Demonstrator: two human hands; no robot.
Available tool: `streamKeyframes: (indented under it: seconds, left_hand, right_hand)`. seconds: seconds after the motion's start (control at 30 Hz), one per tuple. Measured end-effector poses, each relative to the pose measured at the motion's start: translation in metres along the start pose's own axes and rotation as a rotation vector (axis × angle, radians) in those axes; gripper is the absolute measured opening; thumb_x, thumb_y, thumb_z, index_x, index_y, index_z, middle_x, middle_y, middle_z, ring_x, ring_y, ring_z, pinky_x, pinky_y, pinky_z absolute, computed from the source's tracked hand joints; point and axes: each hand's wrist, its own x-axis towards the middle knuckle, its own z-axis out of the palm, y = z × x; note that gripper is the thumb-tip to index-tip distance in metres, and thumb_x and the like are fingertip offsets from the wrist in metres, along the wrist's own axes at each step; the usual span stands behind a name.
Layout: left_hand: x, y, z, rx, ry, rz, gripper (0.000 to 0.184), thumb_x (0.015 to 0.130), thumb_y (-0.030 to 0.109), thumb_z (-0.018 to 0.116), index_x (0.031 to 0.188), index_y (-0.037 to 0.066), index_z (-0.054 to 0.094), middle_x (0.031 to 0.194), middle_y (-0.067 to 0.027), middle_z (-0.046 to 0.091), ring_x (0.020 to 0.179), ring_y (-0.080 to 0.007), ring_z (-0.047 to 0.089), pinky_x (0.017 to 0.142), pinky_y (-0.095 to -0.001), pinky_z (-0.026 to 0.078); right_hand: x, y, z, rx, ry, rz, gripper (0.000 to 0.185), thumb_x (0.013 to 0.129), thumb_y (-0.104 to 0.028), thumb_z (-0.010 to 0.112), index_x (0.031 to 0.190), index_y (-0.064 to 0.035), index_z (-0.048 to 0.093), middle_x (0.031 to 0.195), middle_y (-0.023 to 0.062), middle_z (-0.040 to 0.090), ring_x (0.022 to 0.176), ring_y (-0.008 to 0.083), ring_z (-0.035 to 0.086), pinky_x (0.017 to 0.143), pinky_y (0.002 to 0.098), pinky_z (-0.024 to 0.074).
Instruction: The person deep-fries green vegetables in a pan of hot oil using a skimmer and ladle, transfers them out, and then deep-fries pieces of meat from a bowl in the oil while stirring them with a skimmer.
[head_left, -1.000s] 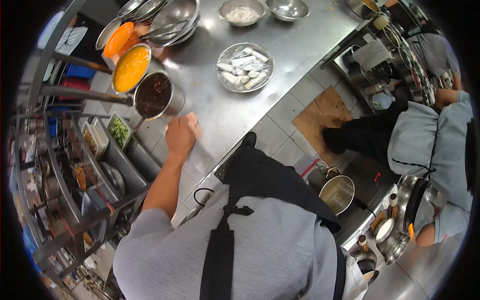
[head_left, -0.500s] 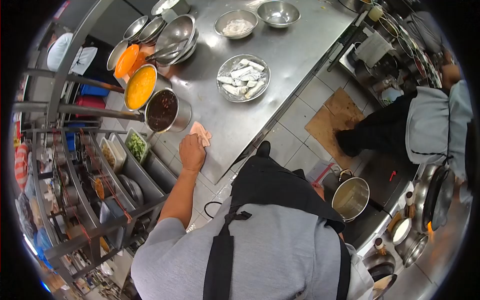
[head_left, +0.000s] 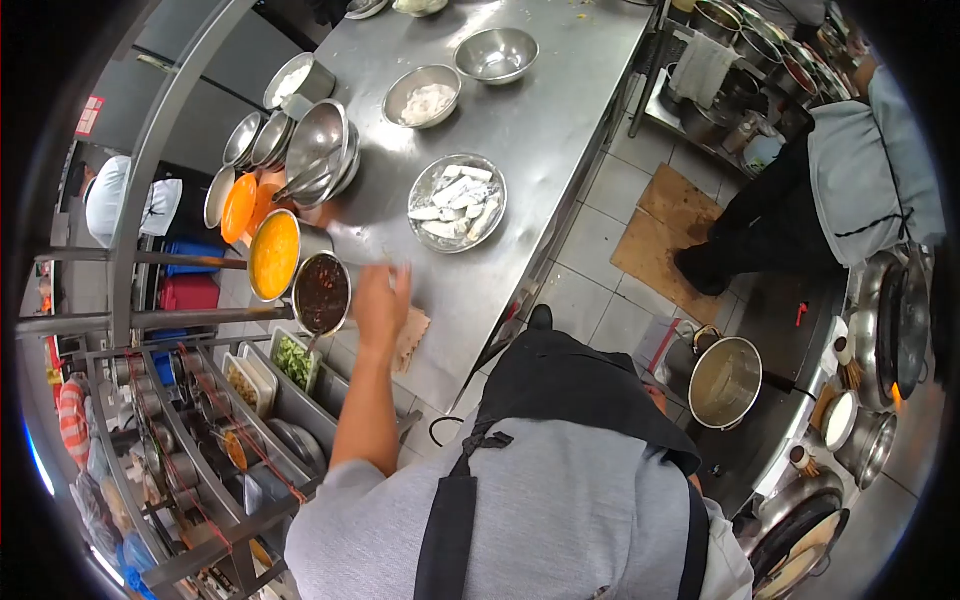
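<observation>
My left hand (head_left: 381, 302) is over the near-left part of the steel table (head_left: 540, 130), fingers stretched out and slightly blurred, holding nothing. A pinkish cloth (head_left: 412, 338) lies on the table just below it. To its left are a pot of dark sauce (head_left: 322, 294) and a pot of yellow liquid (head_left: 275, 256). Farther up stands a bowl of white floured pieces (head_left: 457, 203). Only a sliver of my right hand (head_left: 657, 399) shows beside the dark apron; its fingers are hidden.
Beyond stand a bowl with pale food (head_left: 428, 104), an empty metal bowl (head_left: 497, 55) and stacked bowls (head_left: 318, 150). A rack (head_left: 230, 480) is at left. A co-worker (head_left: 850, 190) stands at right, near a large pot (head_left: 725, 383) and a stove with a flame.
My left hand has let go of the cloth, and its fingers have spread. The view has shifted, so the table's bowls appear lower and farther left.
</observation>
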Motion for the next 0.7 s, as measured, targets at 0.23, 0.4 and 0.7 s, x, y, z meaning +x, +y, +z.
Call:
streamKeyframes:
  seconds: [0.23, 0.4, 0.7]
  left_hand:
    - [0.214, 0.030, 0.048, -0.055, -0.041, 0.063, 0.034, 0.088, 0.032, 0.059, 0.106, 0.003, 0.063, 0.105, -0.0204, 0.066, 0.099, -0.0377, 0.062, 0.084, -0.0458, 0.049]
    - [0.272, 0.016, 0.093, 0.154, -0.265, 0.094, 0.037, 0.088, 0.037, 0.052, 0.100, 0.005, 0.065, 0.103, -0.0217, 0.067, 0.098, -0.0388, 0.064, 0.085, -0.0479, 0.048]
    - [0.245, 0.004, 0.080, 0.015, -0.114, 0.206, 0.049, 0.083, 0.042, 0.067, 0.115, 0.005, 0.059, 0.101, -0.0222, 0.066, 0.093, -0.0429, 0.062, 0.080, -0.0484, 0.047]
  right_hand:
    - [0.004, 0.023, 0.006, 0.103, 0.114, -0.091, 0.019, 0.089, -0.019, 0.066, 0.101, -0.0042, 0.070, 0.089, 0.0001, 0.069, 0.082, 0.0102, 0.060, 0.075, 0.0262, 0.0468]
    - [-0.067, -0.069, 0.025, 0.012, 0.249, -0.031, 0.020, 0.088, -0.015, 0.065, 0.103, -0.0034, 0.070, 0.092, 0.0030, 0.070, 0.087, 0.0120, 0.061, 0.079, 0.0264, 0.0468]
    - [-0.105, -0.033, 0.042, -0.100, 0.420, -0.055, 0.022, 0.086, -0.025, 0.061, 0.100, -0.0102, 0.071, 0.090, 0.0072, 0.069, 0.082, 0.0178, 0.064, 0.073, 0.0329, 0.0508]
